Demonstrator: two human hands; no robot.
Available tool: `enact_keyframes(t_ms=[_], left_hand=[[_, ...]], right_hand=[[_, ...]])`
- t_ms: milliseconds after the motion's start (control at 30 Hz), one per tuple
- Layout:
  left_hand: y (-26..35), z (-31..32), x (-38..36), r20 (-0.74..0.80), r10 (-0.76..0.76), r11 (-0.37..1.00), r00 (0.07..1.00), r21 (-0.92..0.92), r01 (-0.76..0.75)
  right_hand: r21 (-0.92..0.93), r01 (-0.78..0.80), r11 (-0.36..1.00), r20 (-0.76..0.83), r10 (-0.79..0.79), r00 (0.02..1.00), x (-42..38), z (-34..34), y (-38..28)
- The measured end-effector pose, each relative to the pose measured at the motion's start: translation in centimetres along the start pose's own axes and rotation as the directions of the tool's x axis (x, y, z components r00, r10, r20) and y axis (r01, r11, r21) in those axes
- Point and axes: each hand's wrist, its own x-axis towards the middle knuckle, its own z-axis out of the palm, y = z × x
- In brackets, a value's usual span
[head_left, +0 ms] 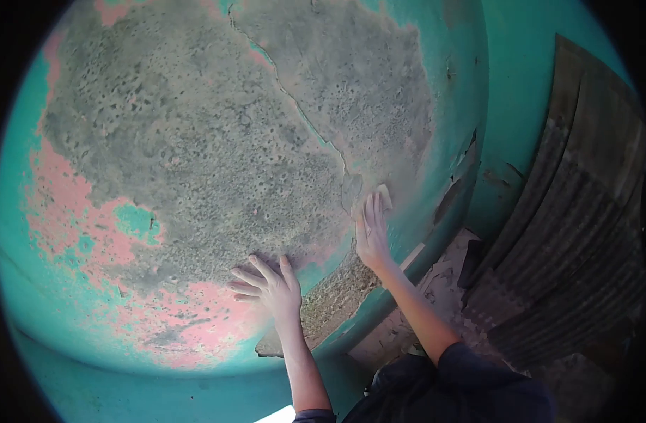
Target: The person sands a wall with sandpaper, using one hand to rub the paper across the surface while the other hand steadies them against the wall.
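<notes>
A wall with worn turquoise and pink paint and a large bare grey patch [217,141] fills most of the view. My left hand [272,285] lies against it near the patch's lower edge, fingers spread, holding nothing. To the right, my right hand [372,229] presses a small pale sanding piece [385,197] to the surface, its fingers together over it. A long crack [295,106] runs down the patch and ends close to my right hand. Between the two arms, rough masonry [337,299] shows where plaster has broken away.
Dark corrugated sheets [559,254] lean at the right beside another turquoise wall [517,84]. Rubble and pale scraps [443,282] lie on the ground below my right forearm. Broken, peeling plaster [450,194] marks the wall's right edge.
</notes>
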Motion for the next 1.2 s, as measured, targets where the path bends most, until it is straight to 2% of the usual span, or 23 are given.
enact_keyframes(t_ms=[67,100,167,200,233,300,333,400,433,500,633,700,733,800,833,900,1000,1033,1100,1133,1200], left_hand=[[0.2,0.2,-0.1,-0.008,0.040,0.997,0.999,0.061,-0.040],[0.8,-0.2,-0.1,0.013,-0.009,1.000,1.000,0.020,0.008],[2.1,-1.3,0.0,0.060,-0.072,0.991,0.996,-0.107,0.078],[3.7,-2.7,0.1,0.058,-0.061,0.992,0.996,-0.108,0.067],[5.5,-4.0,0.3,0.047,-0.017,0.974,0.999,-0.223,0.027],[8.1,-4.4,0.8,-0.009,0.104,0.922,0.995,-0.374,-0.100],[9.5,-4.4,1.2,-0.008,0.110,0.922,0.994,-0.373,-0.105],[12.4,-5.0,2.1,0.124,0.214,0.934,0.969,-0.317,-0.165],[13.6,-5.1,2.5,0.121,0.224,0.939,0.967,-0.292,-0.181],[15.8,-5.2,3.2,0.167,0.220,0.946,0.961,-0.275,-0.169],[18.0,-3.0,3.7,0.216,0.197,0.965,0.956,-0.213,-0.151],[18.4,-1.4,3.6,0.237,0.171,0.976,0.956,-0.174,-0.131],[18.2,-0.4,3.6,0.225,0.159,0.984,0.961,-0.115,-0.136],[17.6,0.9,3.3,0.213,0.148,0.989,0.966,-0.055,-0.140],[17.4,1.3,3.1,0.174,0.159,0.987,0.972,-0.031,-0.156],[17.2,1.8,2.9,0.142,0.169,0.985,0.975,-0.005,-0.170],[17.4,2.2,2.9,0.078,0.160,0.987,0.984,-0.002,-0.160],[17.4,2.4,2.9,0.055,0.168,0.986,0.984,0.013,-0.169],[17.3,2.6,2.6,0.032,0.177,0.984,0.984,0.027,-0.178],[17.3,2.7,2.6,0.021,0.182,0.983,0.983,0.031,-0.183],[17.3,2.9,2.8,0.002,0.183,0.982,0.983,0.039,-0.183]], right_hand=[[0.073,-0.021,0.997,-0.051,0.024,0.998,4.3,-2.5,0.6],[0.144,-0.023,0.989,-0.088,0.036,0.996,5.3,-3.2,1.2],[0.136,-0.032,0.990,-0.091,0.044,0.995,4.2,-2.8,1.3],[0.122,-0.033,0.992,-0.088,0.044,0.995,3.2,-2.4,1.5],[0.123,-0.037,0.992,-0.096,0.049,0.994,1.3,-1.4,2.0],[-0.093,0.012,0.996,0.081,-0.005,0.997,-2.4,0.4,3.4],[-0.092,0.008,0.996,0.077,0.000,0.997,-1.7,-0.3,3.3],[-0.077,0.007,0.997,0.044,-0.004,0.999,0.1,-2.1,3.3],[-0.072,0.002,0.997,0.044,0.001,0.999,2.2,-3.2,3.3],[0.136,-0.082,0.987,-0.115,0.097,0.989,6.5,-5.1,3.9],[0.171,-0.066,0.983,-0.140,0.091,0.986,6.8,-5.3,4.6],[0.000,-0.079,0.997,0.031,0.079,0.996,2.6,-3.3,5.5],[-0.002,-0.079,0.997,0.029,0.079,0.996,2.1,-3.6,5.2],[-0.100,-0.124,0.987,0.150,0.138,0.979,1.5,-4.5,4.7],[-0.099,-0.125,0.987,0.151,0.139,0.979,3.2,-5.4,4.6],[0.064,-0.064,0.996,-0.054,0.068,0.996,7.8,-7.3,5.6],[0.113,-0.080,0.990,-0.065,0.087,0.994,9.9,-8.3,5.9],[0.112,-0.075,0.991,-0.062,0.082,0.995,8.5,-7.5,6.1],[0.015,-0.068,0.998,0.093,0.066,0.993,4.7,-6.2,5.2],[0.015,-0.065,0.998,0.092,0.063,0.994,4.6,-6.4,5.5],[-0.128,-0.039,0.991,0.169,0.061,0.984,4.9,-7.4,5.6]])
